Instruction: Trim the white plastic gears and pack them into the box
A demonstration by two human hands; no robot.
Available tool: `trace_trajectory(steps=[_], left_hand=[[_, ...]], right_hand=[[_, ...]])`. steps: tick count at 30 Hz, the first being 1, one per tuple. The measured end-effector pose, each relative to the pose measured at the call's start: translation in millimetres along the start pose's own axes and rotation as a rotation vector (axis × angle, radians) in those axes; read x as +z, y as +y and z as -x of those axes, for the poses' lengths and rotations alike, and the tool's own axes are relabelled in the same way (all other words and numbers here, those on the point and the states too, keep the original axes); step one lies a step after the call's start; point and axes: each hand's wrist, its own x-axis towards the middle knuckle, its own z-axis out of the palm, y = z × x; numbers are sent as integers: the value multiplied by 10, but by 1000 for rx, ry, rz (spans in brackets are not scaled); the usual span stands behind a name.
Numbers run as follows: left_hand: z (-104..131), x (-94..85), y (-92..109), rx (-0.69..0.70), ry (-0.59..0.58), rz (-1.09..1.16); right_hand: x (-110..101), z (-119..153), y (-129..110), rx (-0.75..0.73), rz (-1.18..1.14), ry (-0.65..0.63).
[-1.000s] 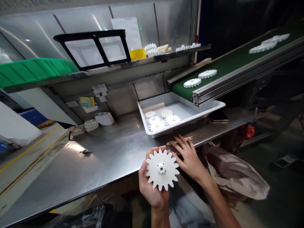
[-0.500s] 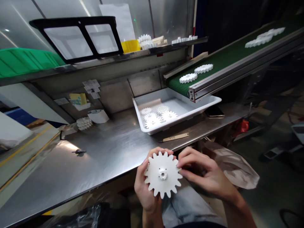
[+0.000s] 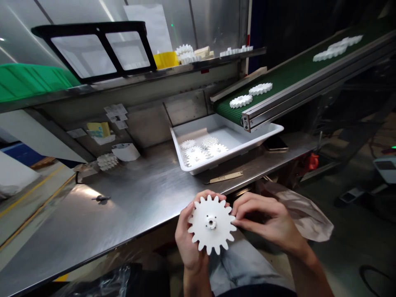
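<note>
Our right hand [image 3: 274,218] has come to white gear [image 3: 213,237], pinching toothed rim; our left hand [image 3: 189,249] cups it, steadying.

Metal bench [image 3: 136,198] under white tray [image 3: 247,145].

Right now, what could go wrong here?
The held gear is out past the edge of the table; if the left hand's grip slips, it could fall.
The wooden strip lies near that edge, so a sleeve or hand might knock it off.
The lowest gear on the belt is near the end above the tray; if the belt runs, it may drop.
</note>
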Motion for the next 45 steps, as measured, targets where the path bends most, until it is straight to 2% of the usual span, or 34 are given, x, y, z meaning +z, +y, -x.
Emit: trace_trajectory(steps=[8, 14, 23, 30, 38, 42, 45], left_hand=[[-20, -37, -12, 27, -7, 28], [-17, -55, -5, 37, 11, 27], [-1, -24, -48, 94, 13, 56], [-46, -55, -41, 30, 1, 73], [-81, -92, -60, -10, -62, 55], [-88, -86, -90, -22, -71, 91], [-103, -74, -118, 10, -29, 130]], right_hand=[[13, -20, -23, 1, 22, -15], [-26, -8, -50, 2, 161, -56], [34, 39, -63, -109, 278, -34], [-20, 27, -7, -86, 123, -70], [-70, -15, 123, 72, -70, -96], [-39, -34, 82, 99, -60, -70], [-14, -32, 43, 107, -29, 9]])
